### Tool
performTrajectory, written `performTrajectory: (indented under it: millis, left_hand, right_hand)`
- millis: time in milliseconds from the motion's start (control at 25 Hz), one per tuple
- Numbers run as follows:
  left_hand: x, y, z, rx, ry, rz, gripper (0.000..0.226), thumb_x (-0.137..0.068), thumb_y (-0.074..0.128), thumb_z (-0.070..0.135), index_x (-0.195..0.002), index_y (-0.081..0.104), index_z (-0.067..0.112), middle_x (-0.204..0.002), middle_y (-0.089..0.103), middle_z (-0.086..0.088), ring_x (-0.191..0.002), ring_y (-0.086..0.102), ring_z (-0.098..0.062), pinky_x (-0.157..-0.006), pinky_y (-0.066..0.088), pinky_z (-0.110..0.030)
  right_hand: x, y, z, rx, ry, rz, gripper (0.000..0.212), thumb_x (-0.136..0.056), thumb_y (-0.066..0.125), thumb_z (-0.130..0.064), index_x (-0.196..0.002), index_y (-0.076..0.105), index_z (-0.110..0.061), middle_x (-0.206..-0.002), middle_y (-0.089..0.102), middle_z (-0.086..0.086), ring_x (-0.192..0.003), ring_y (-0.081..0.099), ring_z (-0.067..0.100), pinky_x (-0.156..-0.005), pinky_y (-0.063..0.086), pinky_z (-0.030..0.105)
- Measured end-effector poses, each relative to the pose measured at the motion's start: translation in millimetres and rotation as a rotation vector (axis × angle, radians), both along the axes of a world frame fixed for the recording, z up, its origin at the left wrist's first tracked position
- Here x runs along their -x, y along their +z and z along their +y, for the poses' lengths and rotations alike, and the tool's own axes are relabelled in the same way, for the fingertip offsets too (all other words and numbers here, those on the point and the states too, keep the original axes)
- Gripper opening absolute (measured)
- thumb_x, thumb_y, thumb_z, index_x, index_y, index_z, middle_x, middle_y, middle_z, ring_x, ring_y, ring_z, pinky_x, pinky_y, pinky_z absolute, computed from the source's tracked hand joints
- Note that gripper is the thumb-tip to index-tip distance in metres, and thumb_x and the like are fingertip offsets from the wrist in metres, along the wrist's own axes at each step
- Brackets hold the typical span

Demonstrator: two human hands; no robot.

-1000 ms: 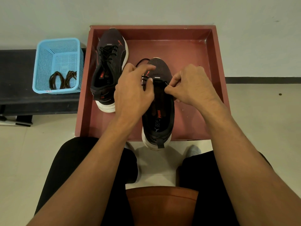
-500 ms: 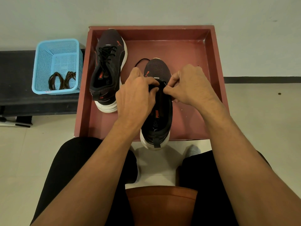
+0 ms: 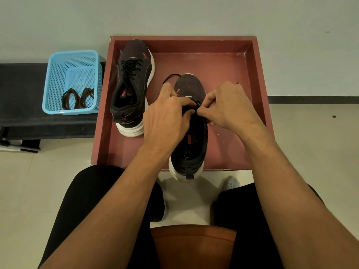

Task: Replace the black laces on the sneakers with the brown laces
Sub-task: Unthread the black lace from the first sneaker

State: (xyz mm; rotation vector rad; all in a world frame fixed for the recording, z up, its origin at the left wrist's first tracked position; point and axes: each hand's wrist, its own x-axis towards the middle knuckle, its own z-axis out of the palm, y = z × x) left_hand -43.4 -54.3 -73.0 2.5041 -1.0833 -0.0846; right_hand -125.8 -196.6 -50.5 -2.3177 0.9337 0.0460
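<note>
Being gripped at the front of the red tray point(image 3: 258, 74), the nearer sneaker point(image 3: 192, 150) is being kept with its toe pointing away and its heel sticking out past the tray's near edge. Its upper is being clasped beside the eyelets by the curled fingers of the left hand point(image 3: 167, 121). The black lace point(image 3: 197, 105) is being pinched at the top of the tongue by the thumb and bent fingers of the right hand point(image 3: 229, 107), and the fingertips of both hands are almost touching there. A loose loop of that lace is being left lying on the tray floor just beyond the toe. The second sneaker point(image 3: 134, 84) is being kept at the tray's far left, fully laced in black. The brown laces point(image 3: 77, 99) are being held coiled in the blue basket point(image 3: 58, 74), which is being carried by a black bench point(image 3: 19, 94) left of the tray, well apart from both hands.
</note>
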Motion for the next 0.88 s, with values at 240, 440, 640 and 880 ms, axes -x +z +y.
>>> performTrajectory:
  millis: [240,440,640,880]
  left_hand:
    - [3.2,-1.6,-1.8,0.008,0.05,0.012,0.017,-0.094,0.071,0.043,-0.11,0.075,0.037,-0.109,0.045,0.008,-0.077,0.052,-0.013,-0.056,0.032,-0.025]
    - [-18.7,3.8,5.0,0.161,0.3,0.156,0.006,-0.099,0.066,0.033,-0.103,0.069,0.029,-0.111,0.045,0.012,-0.076,0.05,-0.004,-0.07,0.045,-0.033]
    - [-17.4,5.9,6.7,0.195,0.32,0.138,0.016,-0.098,0.068,0.032,-0.114,0.068,0.031,-0.114,0.044,0.01,-0.075,0.047,0.001,-0.073,0.046,-0.031]
    - [3.0,1.7,1.0,-0.006,0.006,0.014,0.028,-0.095,0.068,0.044,-0.123,0.07,0.048,-0.113,0.042,0.004,-0.081,0.056,-0.015,-0.059,0.039,-0.028]
  right_hand:
    - [0.6,-1.4,0.3,0.003,0.001,0.001,0.01,-0.084,0.081,-0.03,-0.075,0.077,-0.025,-0.06,0.07,-0.005,-0.059,0.072,0.01,-0.071,0.065,0.034]
    - [0.8,-1.0,-1.2,-0.02,-0.01,0.005,0.014,-0.085,0.083,-0.028,-0.073,0.076,-0.027,-0.059,0.072,-0.005,-0.053,0.07,0.005,-0.072,0.065,0.03]
    - [2.0,-3.0,-2.3,-0.018,-0.015,0.001,0.012,-0.084,0.084,-0.028,-0.075,0.077,-0.024,-0.061,0.071,-0.007,-0.058,0.071,0.006,-0.075,0.065,0.031]
    - [1.6,-1.8,-1.6,-0.012,-0.003,-0.001,0.012,-0.083,0.083,-0.029,-0.074,0.077,-0.024,-0.062,0.072,-0.004,-0.059,0.073,0.009,-0.071,0.065,0.033]
